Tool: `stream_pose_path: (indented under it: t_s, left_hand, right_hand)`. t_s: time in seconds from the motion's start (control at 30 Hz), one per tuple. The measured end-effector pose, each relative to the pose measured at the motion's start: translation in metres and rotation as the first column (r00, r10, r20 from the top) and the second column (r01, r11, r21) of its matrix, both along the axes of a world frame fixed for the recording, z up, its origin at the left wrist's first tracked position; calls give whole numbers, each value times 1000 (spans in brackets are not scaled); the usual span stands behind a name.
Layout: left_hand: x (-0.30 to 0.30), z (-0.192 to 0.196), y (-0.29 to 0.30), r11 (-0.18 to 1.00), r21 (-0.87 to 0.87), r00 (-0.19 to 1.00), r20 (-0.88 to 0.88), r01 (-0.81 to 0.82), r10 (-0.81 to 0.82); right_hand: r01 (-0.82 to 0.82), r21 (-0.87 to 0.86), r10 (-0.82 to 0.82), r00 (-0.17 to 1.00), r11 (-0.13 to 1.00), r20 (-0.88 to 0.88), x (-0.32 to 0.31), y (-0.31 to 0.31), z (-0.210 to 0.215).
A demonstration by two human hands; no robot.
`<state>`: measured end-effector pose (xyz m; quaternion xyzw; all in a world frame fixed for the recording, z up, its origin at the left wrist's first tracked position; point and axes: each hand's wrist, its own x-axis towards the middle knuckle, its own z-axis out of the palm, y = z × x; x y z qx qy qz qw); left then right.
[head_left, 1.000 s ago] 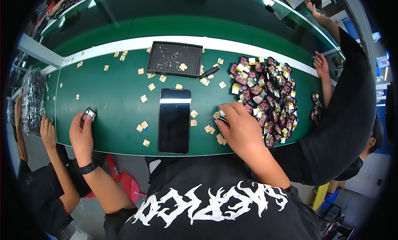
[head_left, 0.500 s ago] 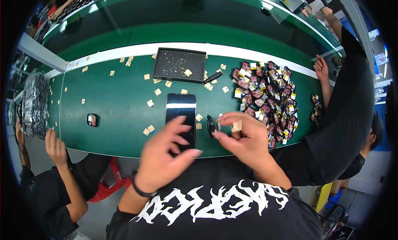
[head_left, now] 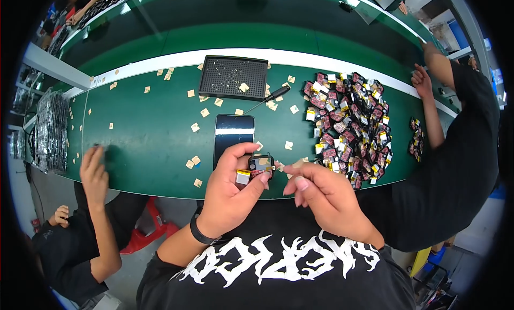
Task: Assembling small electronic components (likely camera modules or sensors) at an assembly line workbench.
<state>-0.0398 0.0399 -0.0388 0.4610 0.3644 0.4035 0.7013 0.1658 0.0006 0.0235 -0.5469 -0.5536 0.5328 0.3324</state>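
My left hand [head_left: 227,195] is closed around a small black electronic housing [head_left: 262,162], its open inner side turned up. A silver battery with yellow tape [head_left: 243,176] hangs beside the housing, next to my fingers. Just to the right, my right hand [head_left: 329,195] has thumb and forefinger pinched together close to the housing's edge. Something small and pale shows by those fingertips, too small to name. Partly behind my left hand lies a dark smartphone [head_left: 234,130], flat on the green table [head_left: 144,154].
A heap of similar housings with batteries [head_left: 348,128] lies at the right. Behind the phone are a black tray [head_left: 233,77] and a screwdriver [head_left: 277,93]. Small tan squares [head_left: 195,127] are scattered about. Stacked clear trays [head_left: 51,133] stand far left. Co-workers' arms reach in from both sides.
The housing has passed from my right hand to my left, which has closed on it. At the left, the lone housing has left its spot and a co-worker's hand has come over the table.
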Motion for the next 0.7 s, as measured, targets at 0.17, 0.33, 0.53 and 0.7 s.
stream_pose_path:
  t_s: [0.17, 0.33, 0.53, 0.7]
  left_hand:
    - [6, 0, -4, 985, 160, 991, -101, -68, 85]
    - [3, 2, -3, 953, 302, 951, -289, -20, 112]
    - [3, -2, -2, 824, 566, 908, -358, 26, 217]
    - [-1, 4, 3, 936, 351, 941, -329, 44, 79]
  right_hand:
    - [-3, -282, -77, 960, 959, -268, -11, -3, -21]
    - [63, -329, -192, 906, 942, -378, -17, 0, -31]
    - [85, -411, -298, 821, 908, -487, -19, 2, -38]
    - [136, -370, -303, 845, 919, -441, -21, 1, -44]
